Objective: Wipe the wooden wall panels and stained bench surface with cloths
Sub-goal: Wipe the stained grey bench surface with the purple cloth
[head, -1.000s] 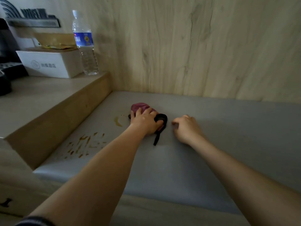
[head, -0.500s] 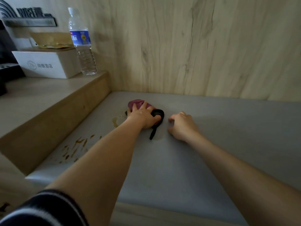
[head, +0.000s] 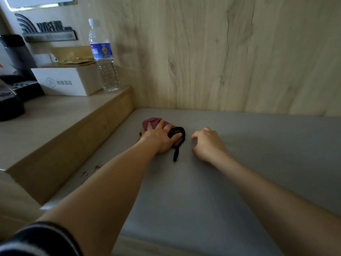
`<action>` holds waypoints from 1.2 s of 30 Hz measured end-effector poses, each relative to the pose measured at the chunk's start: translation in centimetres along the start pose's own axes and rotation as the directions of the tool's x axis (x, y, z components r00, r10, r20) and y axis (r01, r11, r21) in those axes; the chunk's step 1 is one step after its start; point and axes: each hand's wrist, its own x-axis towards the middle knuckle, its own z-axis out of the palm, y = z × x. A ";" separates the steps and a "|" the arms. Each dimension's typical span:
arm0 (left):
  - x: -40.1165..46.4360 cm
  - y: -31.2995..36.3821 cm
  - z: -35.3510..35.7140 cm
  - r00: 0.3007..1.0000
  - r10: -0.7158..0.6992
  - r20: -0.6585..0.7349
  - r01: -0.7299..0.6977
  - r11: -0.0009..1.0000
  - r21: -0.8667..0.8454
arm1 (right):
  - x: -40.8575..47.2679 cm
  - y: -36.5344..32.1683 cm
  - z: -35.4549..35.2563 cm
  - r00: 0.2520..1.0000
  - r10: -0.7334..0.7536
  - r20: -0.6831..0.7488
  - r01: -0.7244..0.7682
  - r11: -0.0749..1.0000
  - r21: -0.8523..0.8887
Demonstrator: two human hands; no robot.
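Flatly, left hand (head: 158, 135) fingers (head: 160, 124) spread, pressing the crumpled maroon cloth (head: 153, 122) onto the smooth grey bench (head: 258, 163); right hand (head: 208, 143) fingers curl loosely, holding nothing.

I seem to be in a hotel room: on the raised wooden ledge (head: 60, 115) at far left stand a white box (head: 68, 81) printed with a hotel logo, a WiFi sign (head: 49, 31) and a water bottle (head: 104, 58), beside a grey padded bench (head: 239, 163) below wood-panelled walls (head: 221, 52).
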 end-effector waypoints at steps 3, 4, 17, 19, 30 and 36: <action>0.0 0.0 0.2 0.998 0.043 -0.045 -0.040 0.997 0.058 | 0.2 -0.2 -0.1 1.000 -0.012 0.005 0.012 1.000 0.000; -0.4 -0.3 0.1 0.995 0.076 -0.058 -0.071 0.994 0.089 | 0.3 -0.5 -0.2 1.000 -0.016 0.004 0.016 1.000 0.002; 2.3 -2.3 -0.7 0.997 -0.075 0.025 0.075 0.997 0.026 | 1.7 -1.8 0.7 0.998 -0.058 0.028 0.059 0.998 -0.039; 2.4 -2.5 -0.6 0.998 -0.064 0.012 0.064 0.997 0.044 | 1.8 -1.7 0.6 0.998 -0.057 0.033 0.059 0.997 -0.051; 2.1 -4.2 -1.3 0.997 -0.068 0.035 0.062 0.988 0.144 | 3.7 -3.2 1.1 0.992 -0.115 0.052 0.119 0.991 -0.060; 5.9 -7.6 -1.9 0.988 -0.153 0.004 0.153 0.987 0.057 | 4.9 -4.1 2.1 0.983 -0.181 0.038 0.184 0.979 -0.087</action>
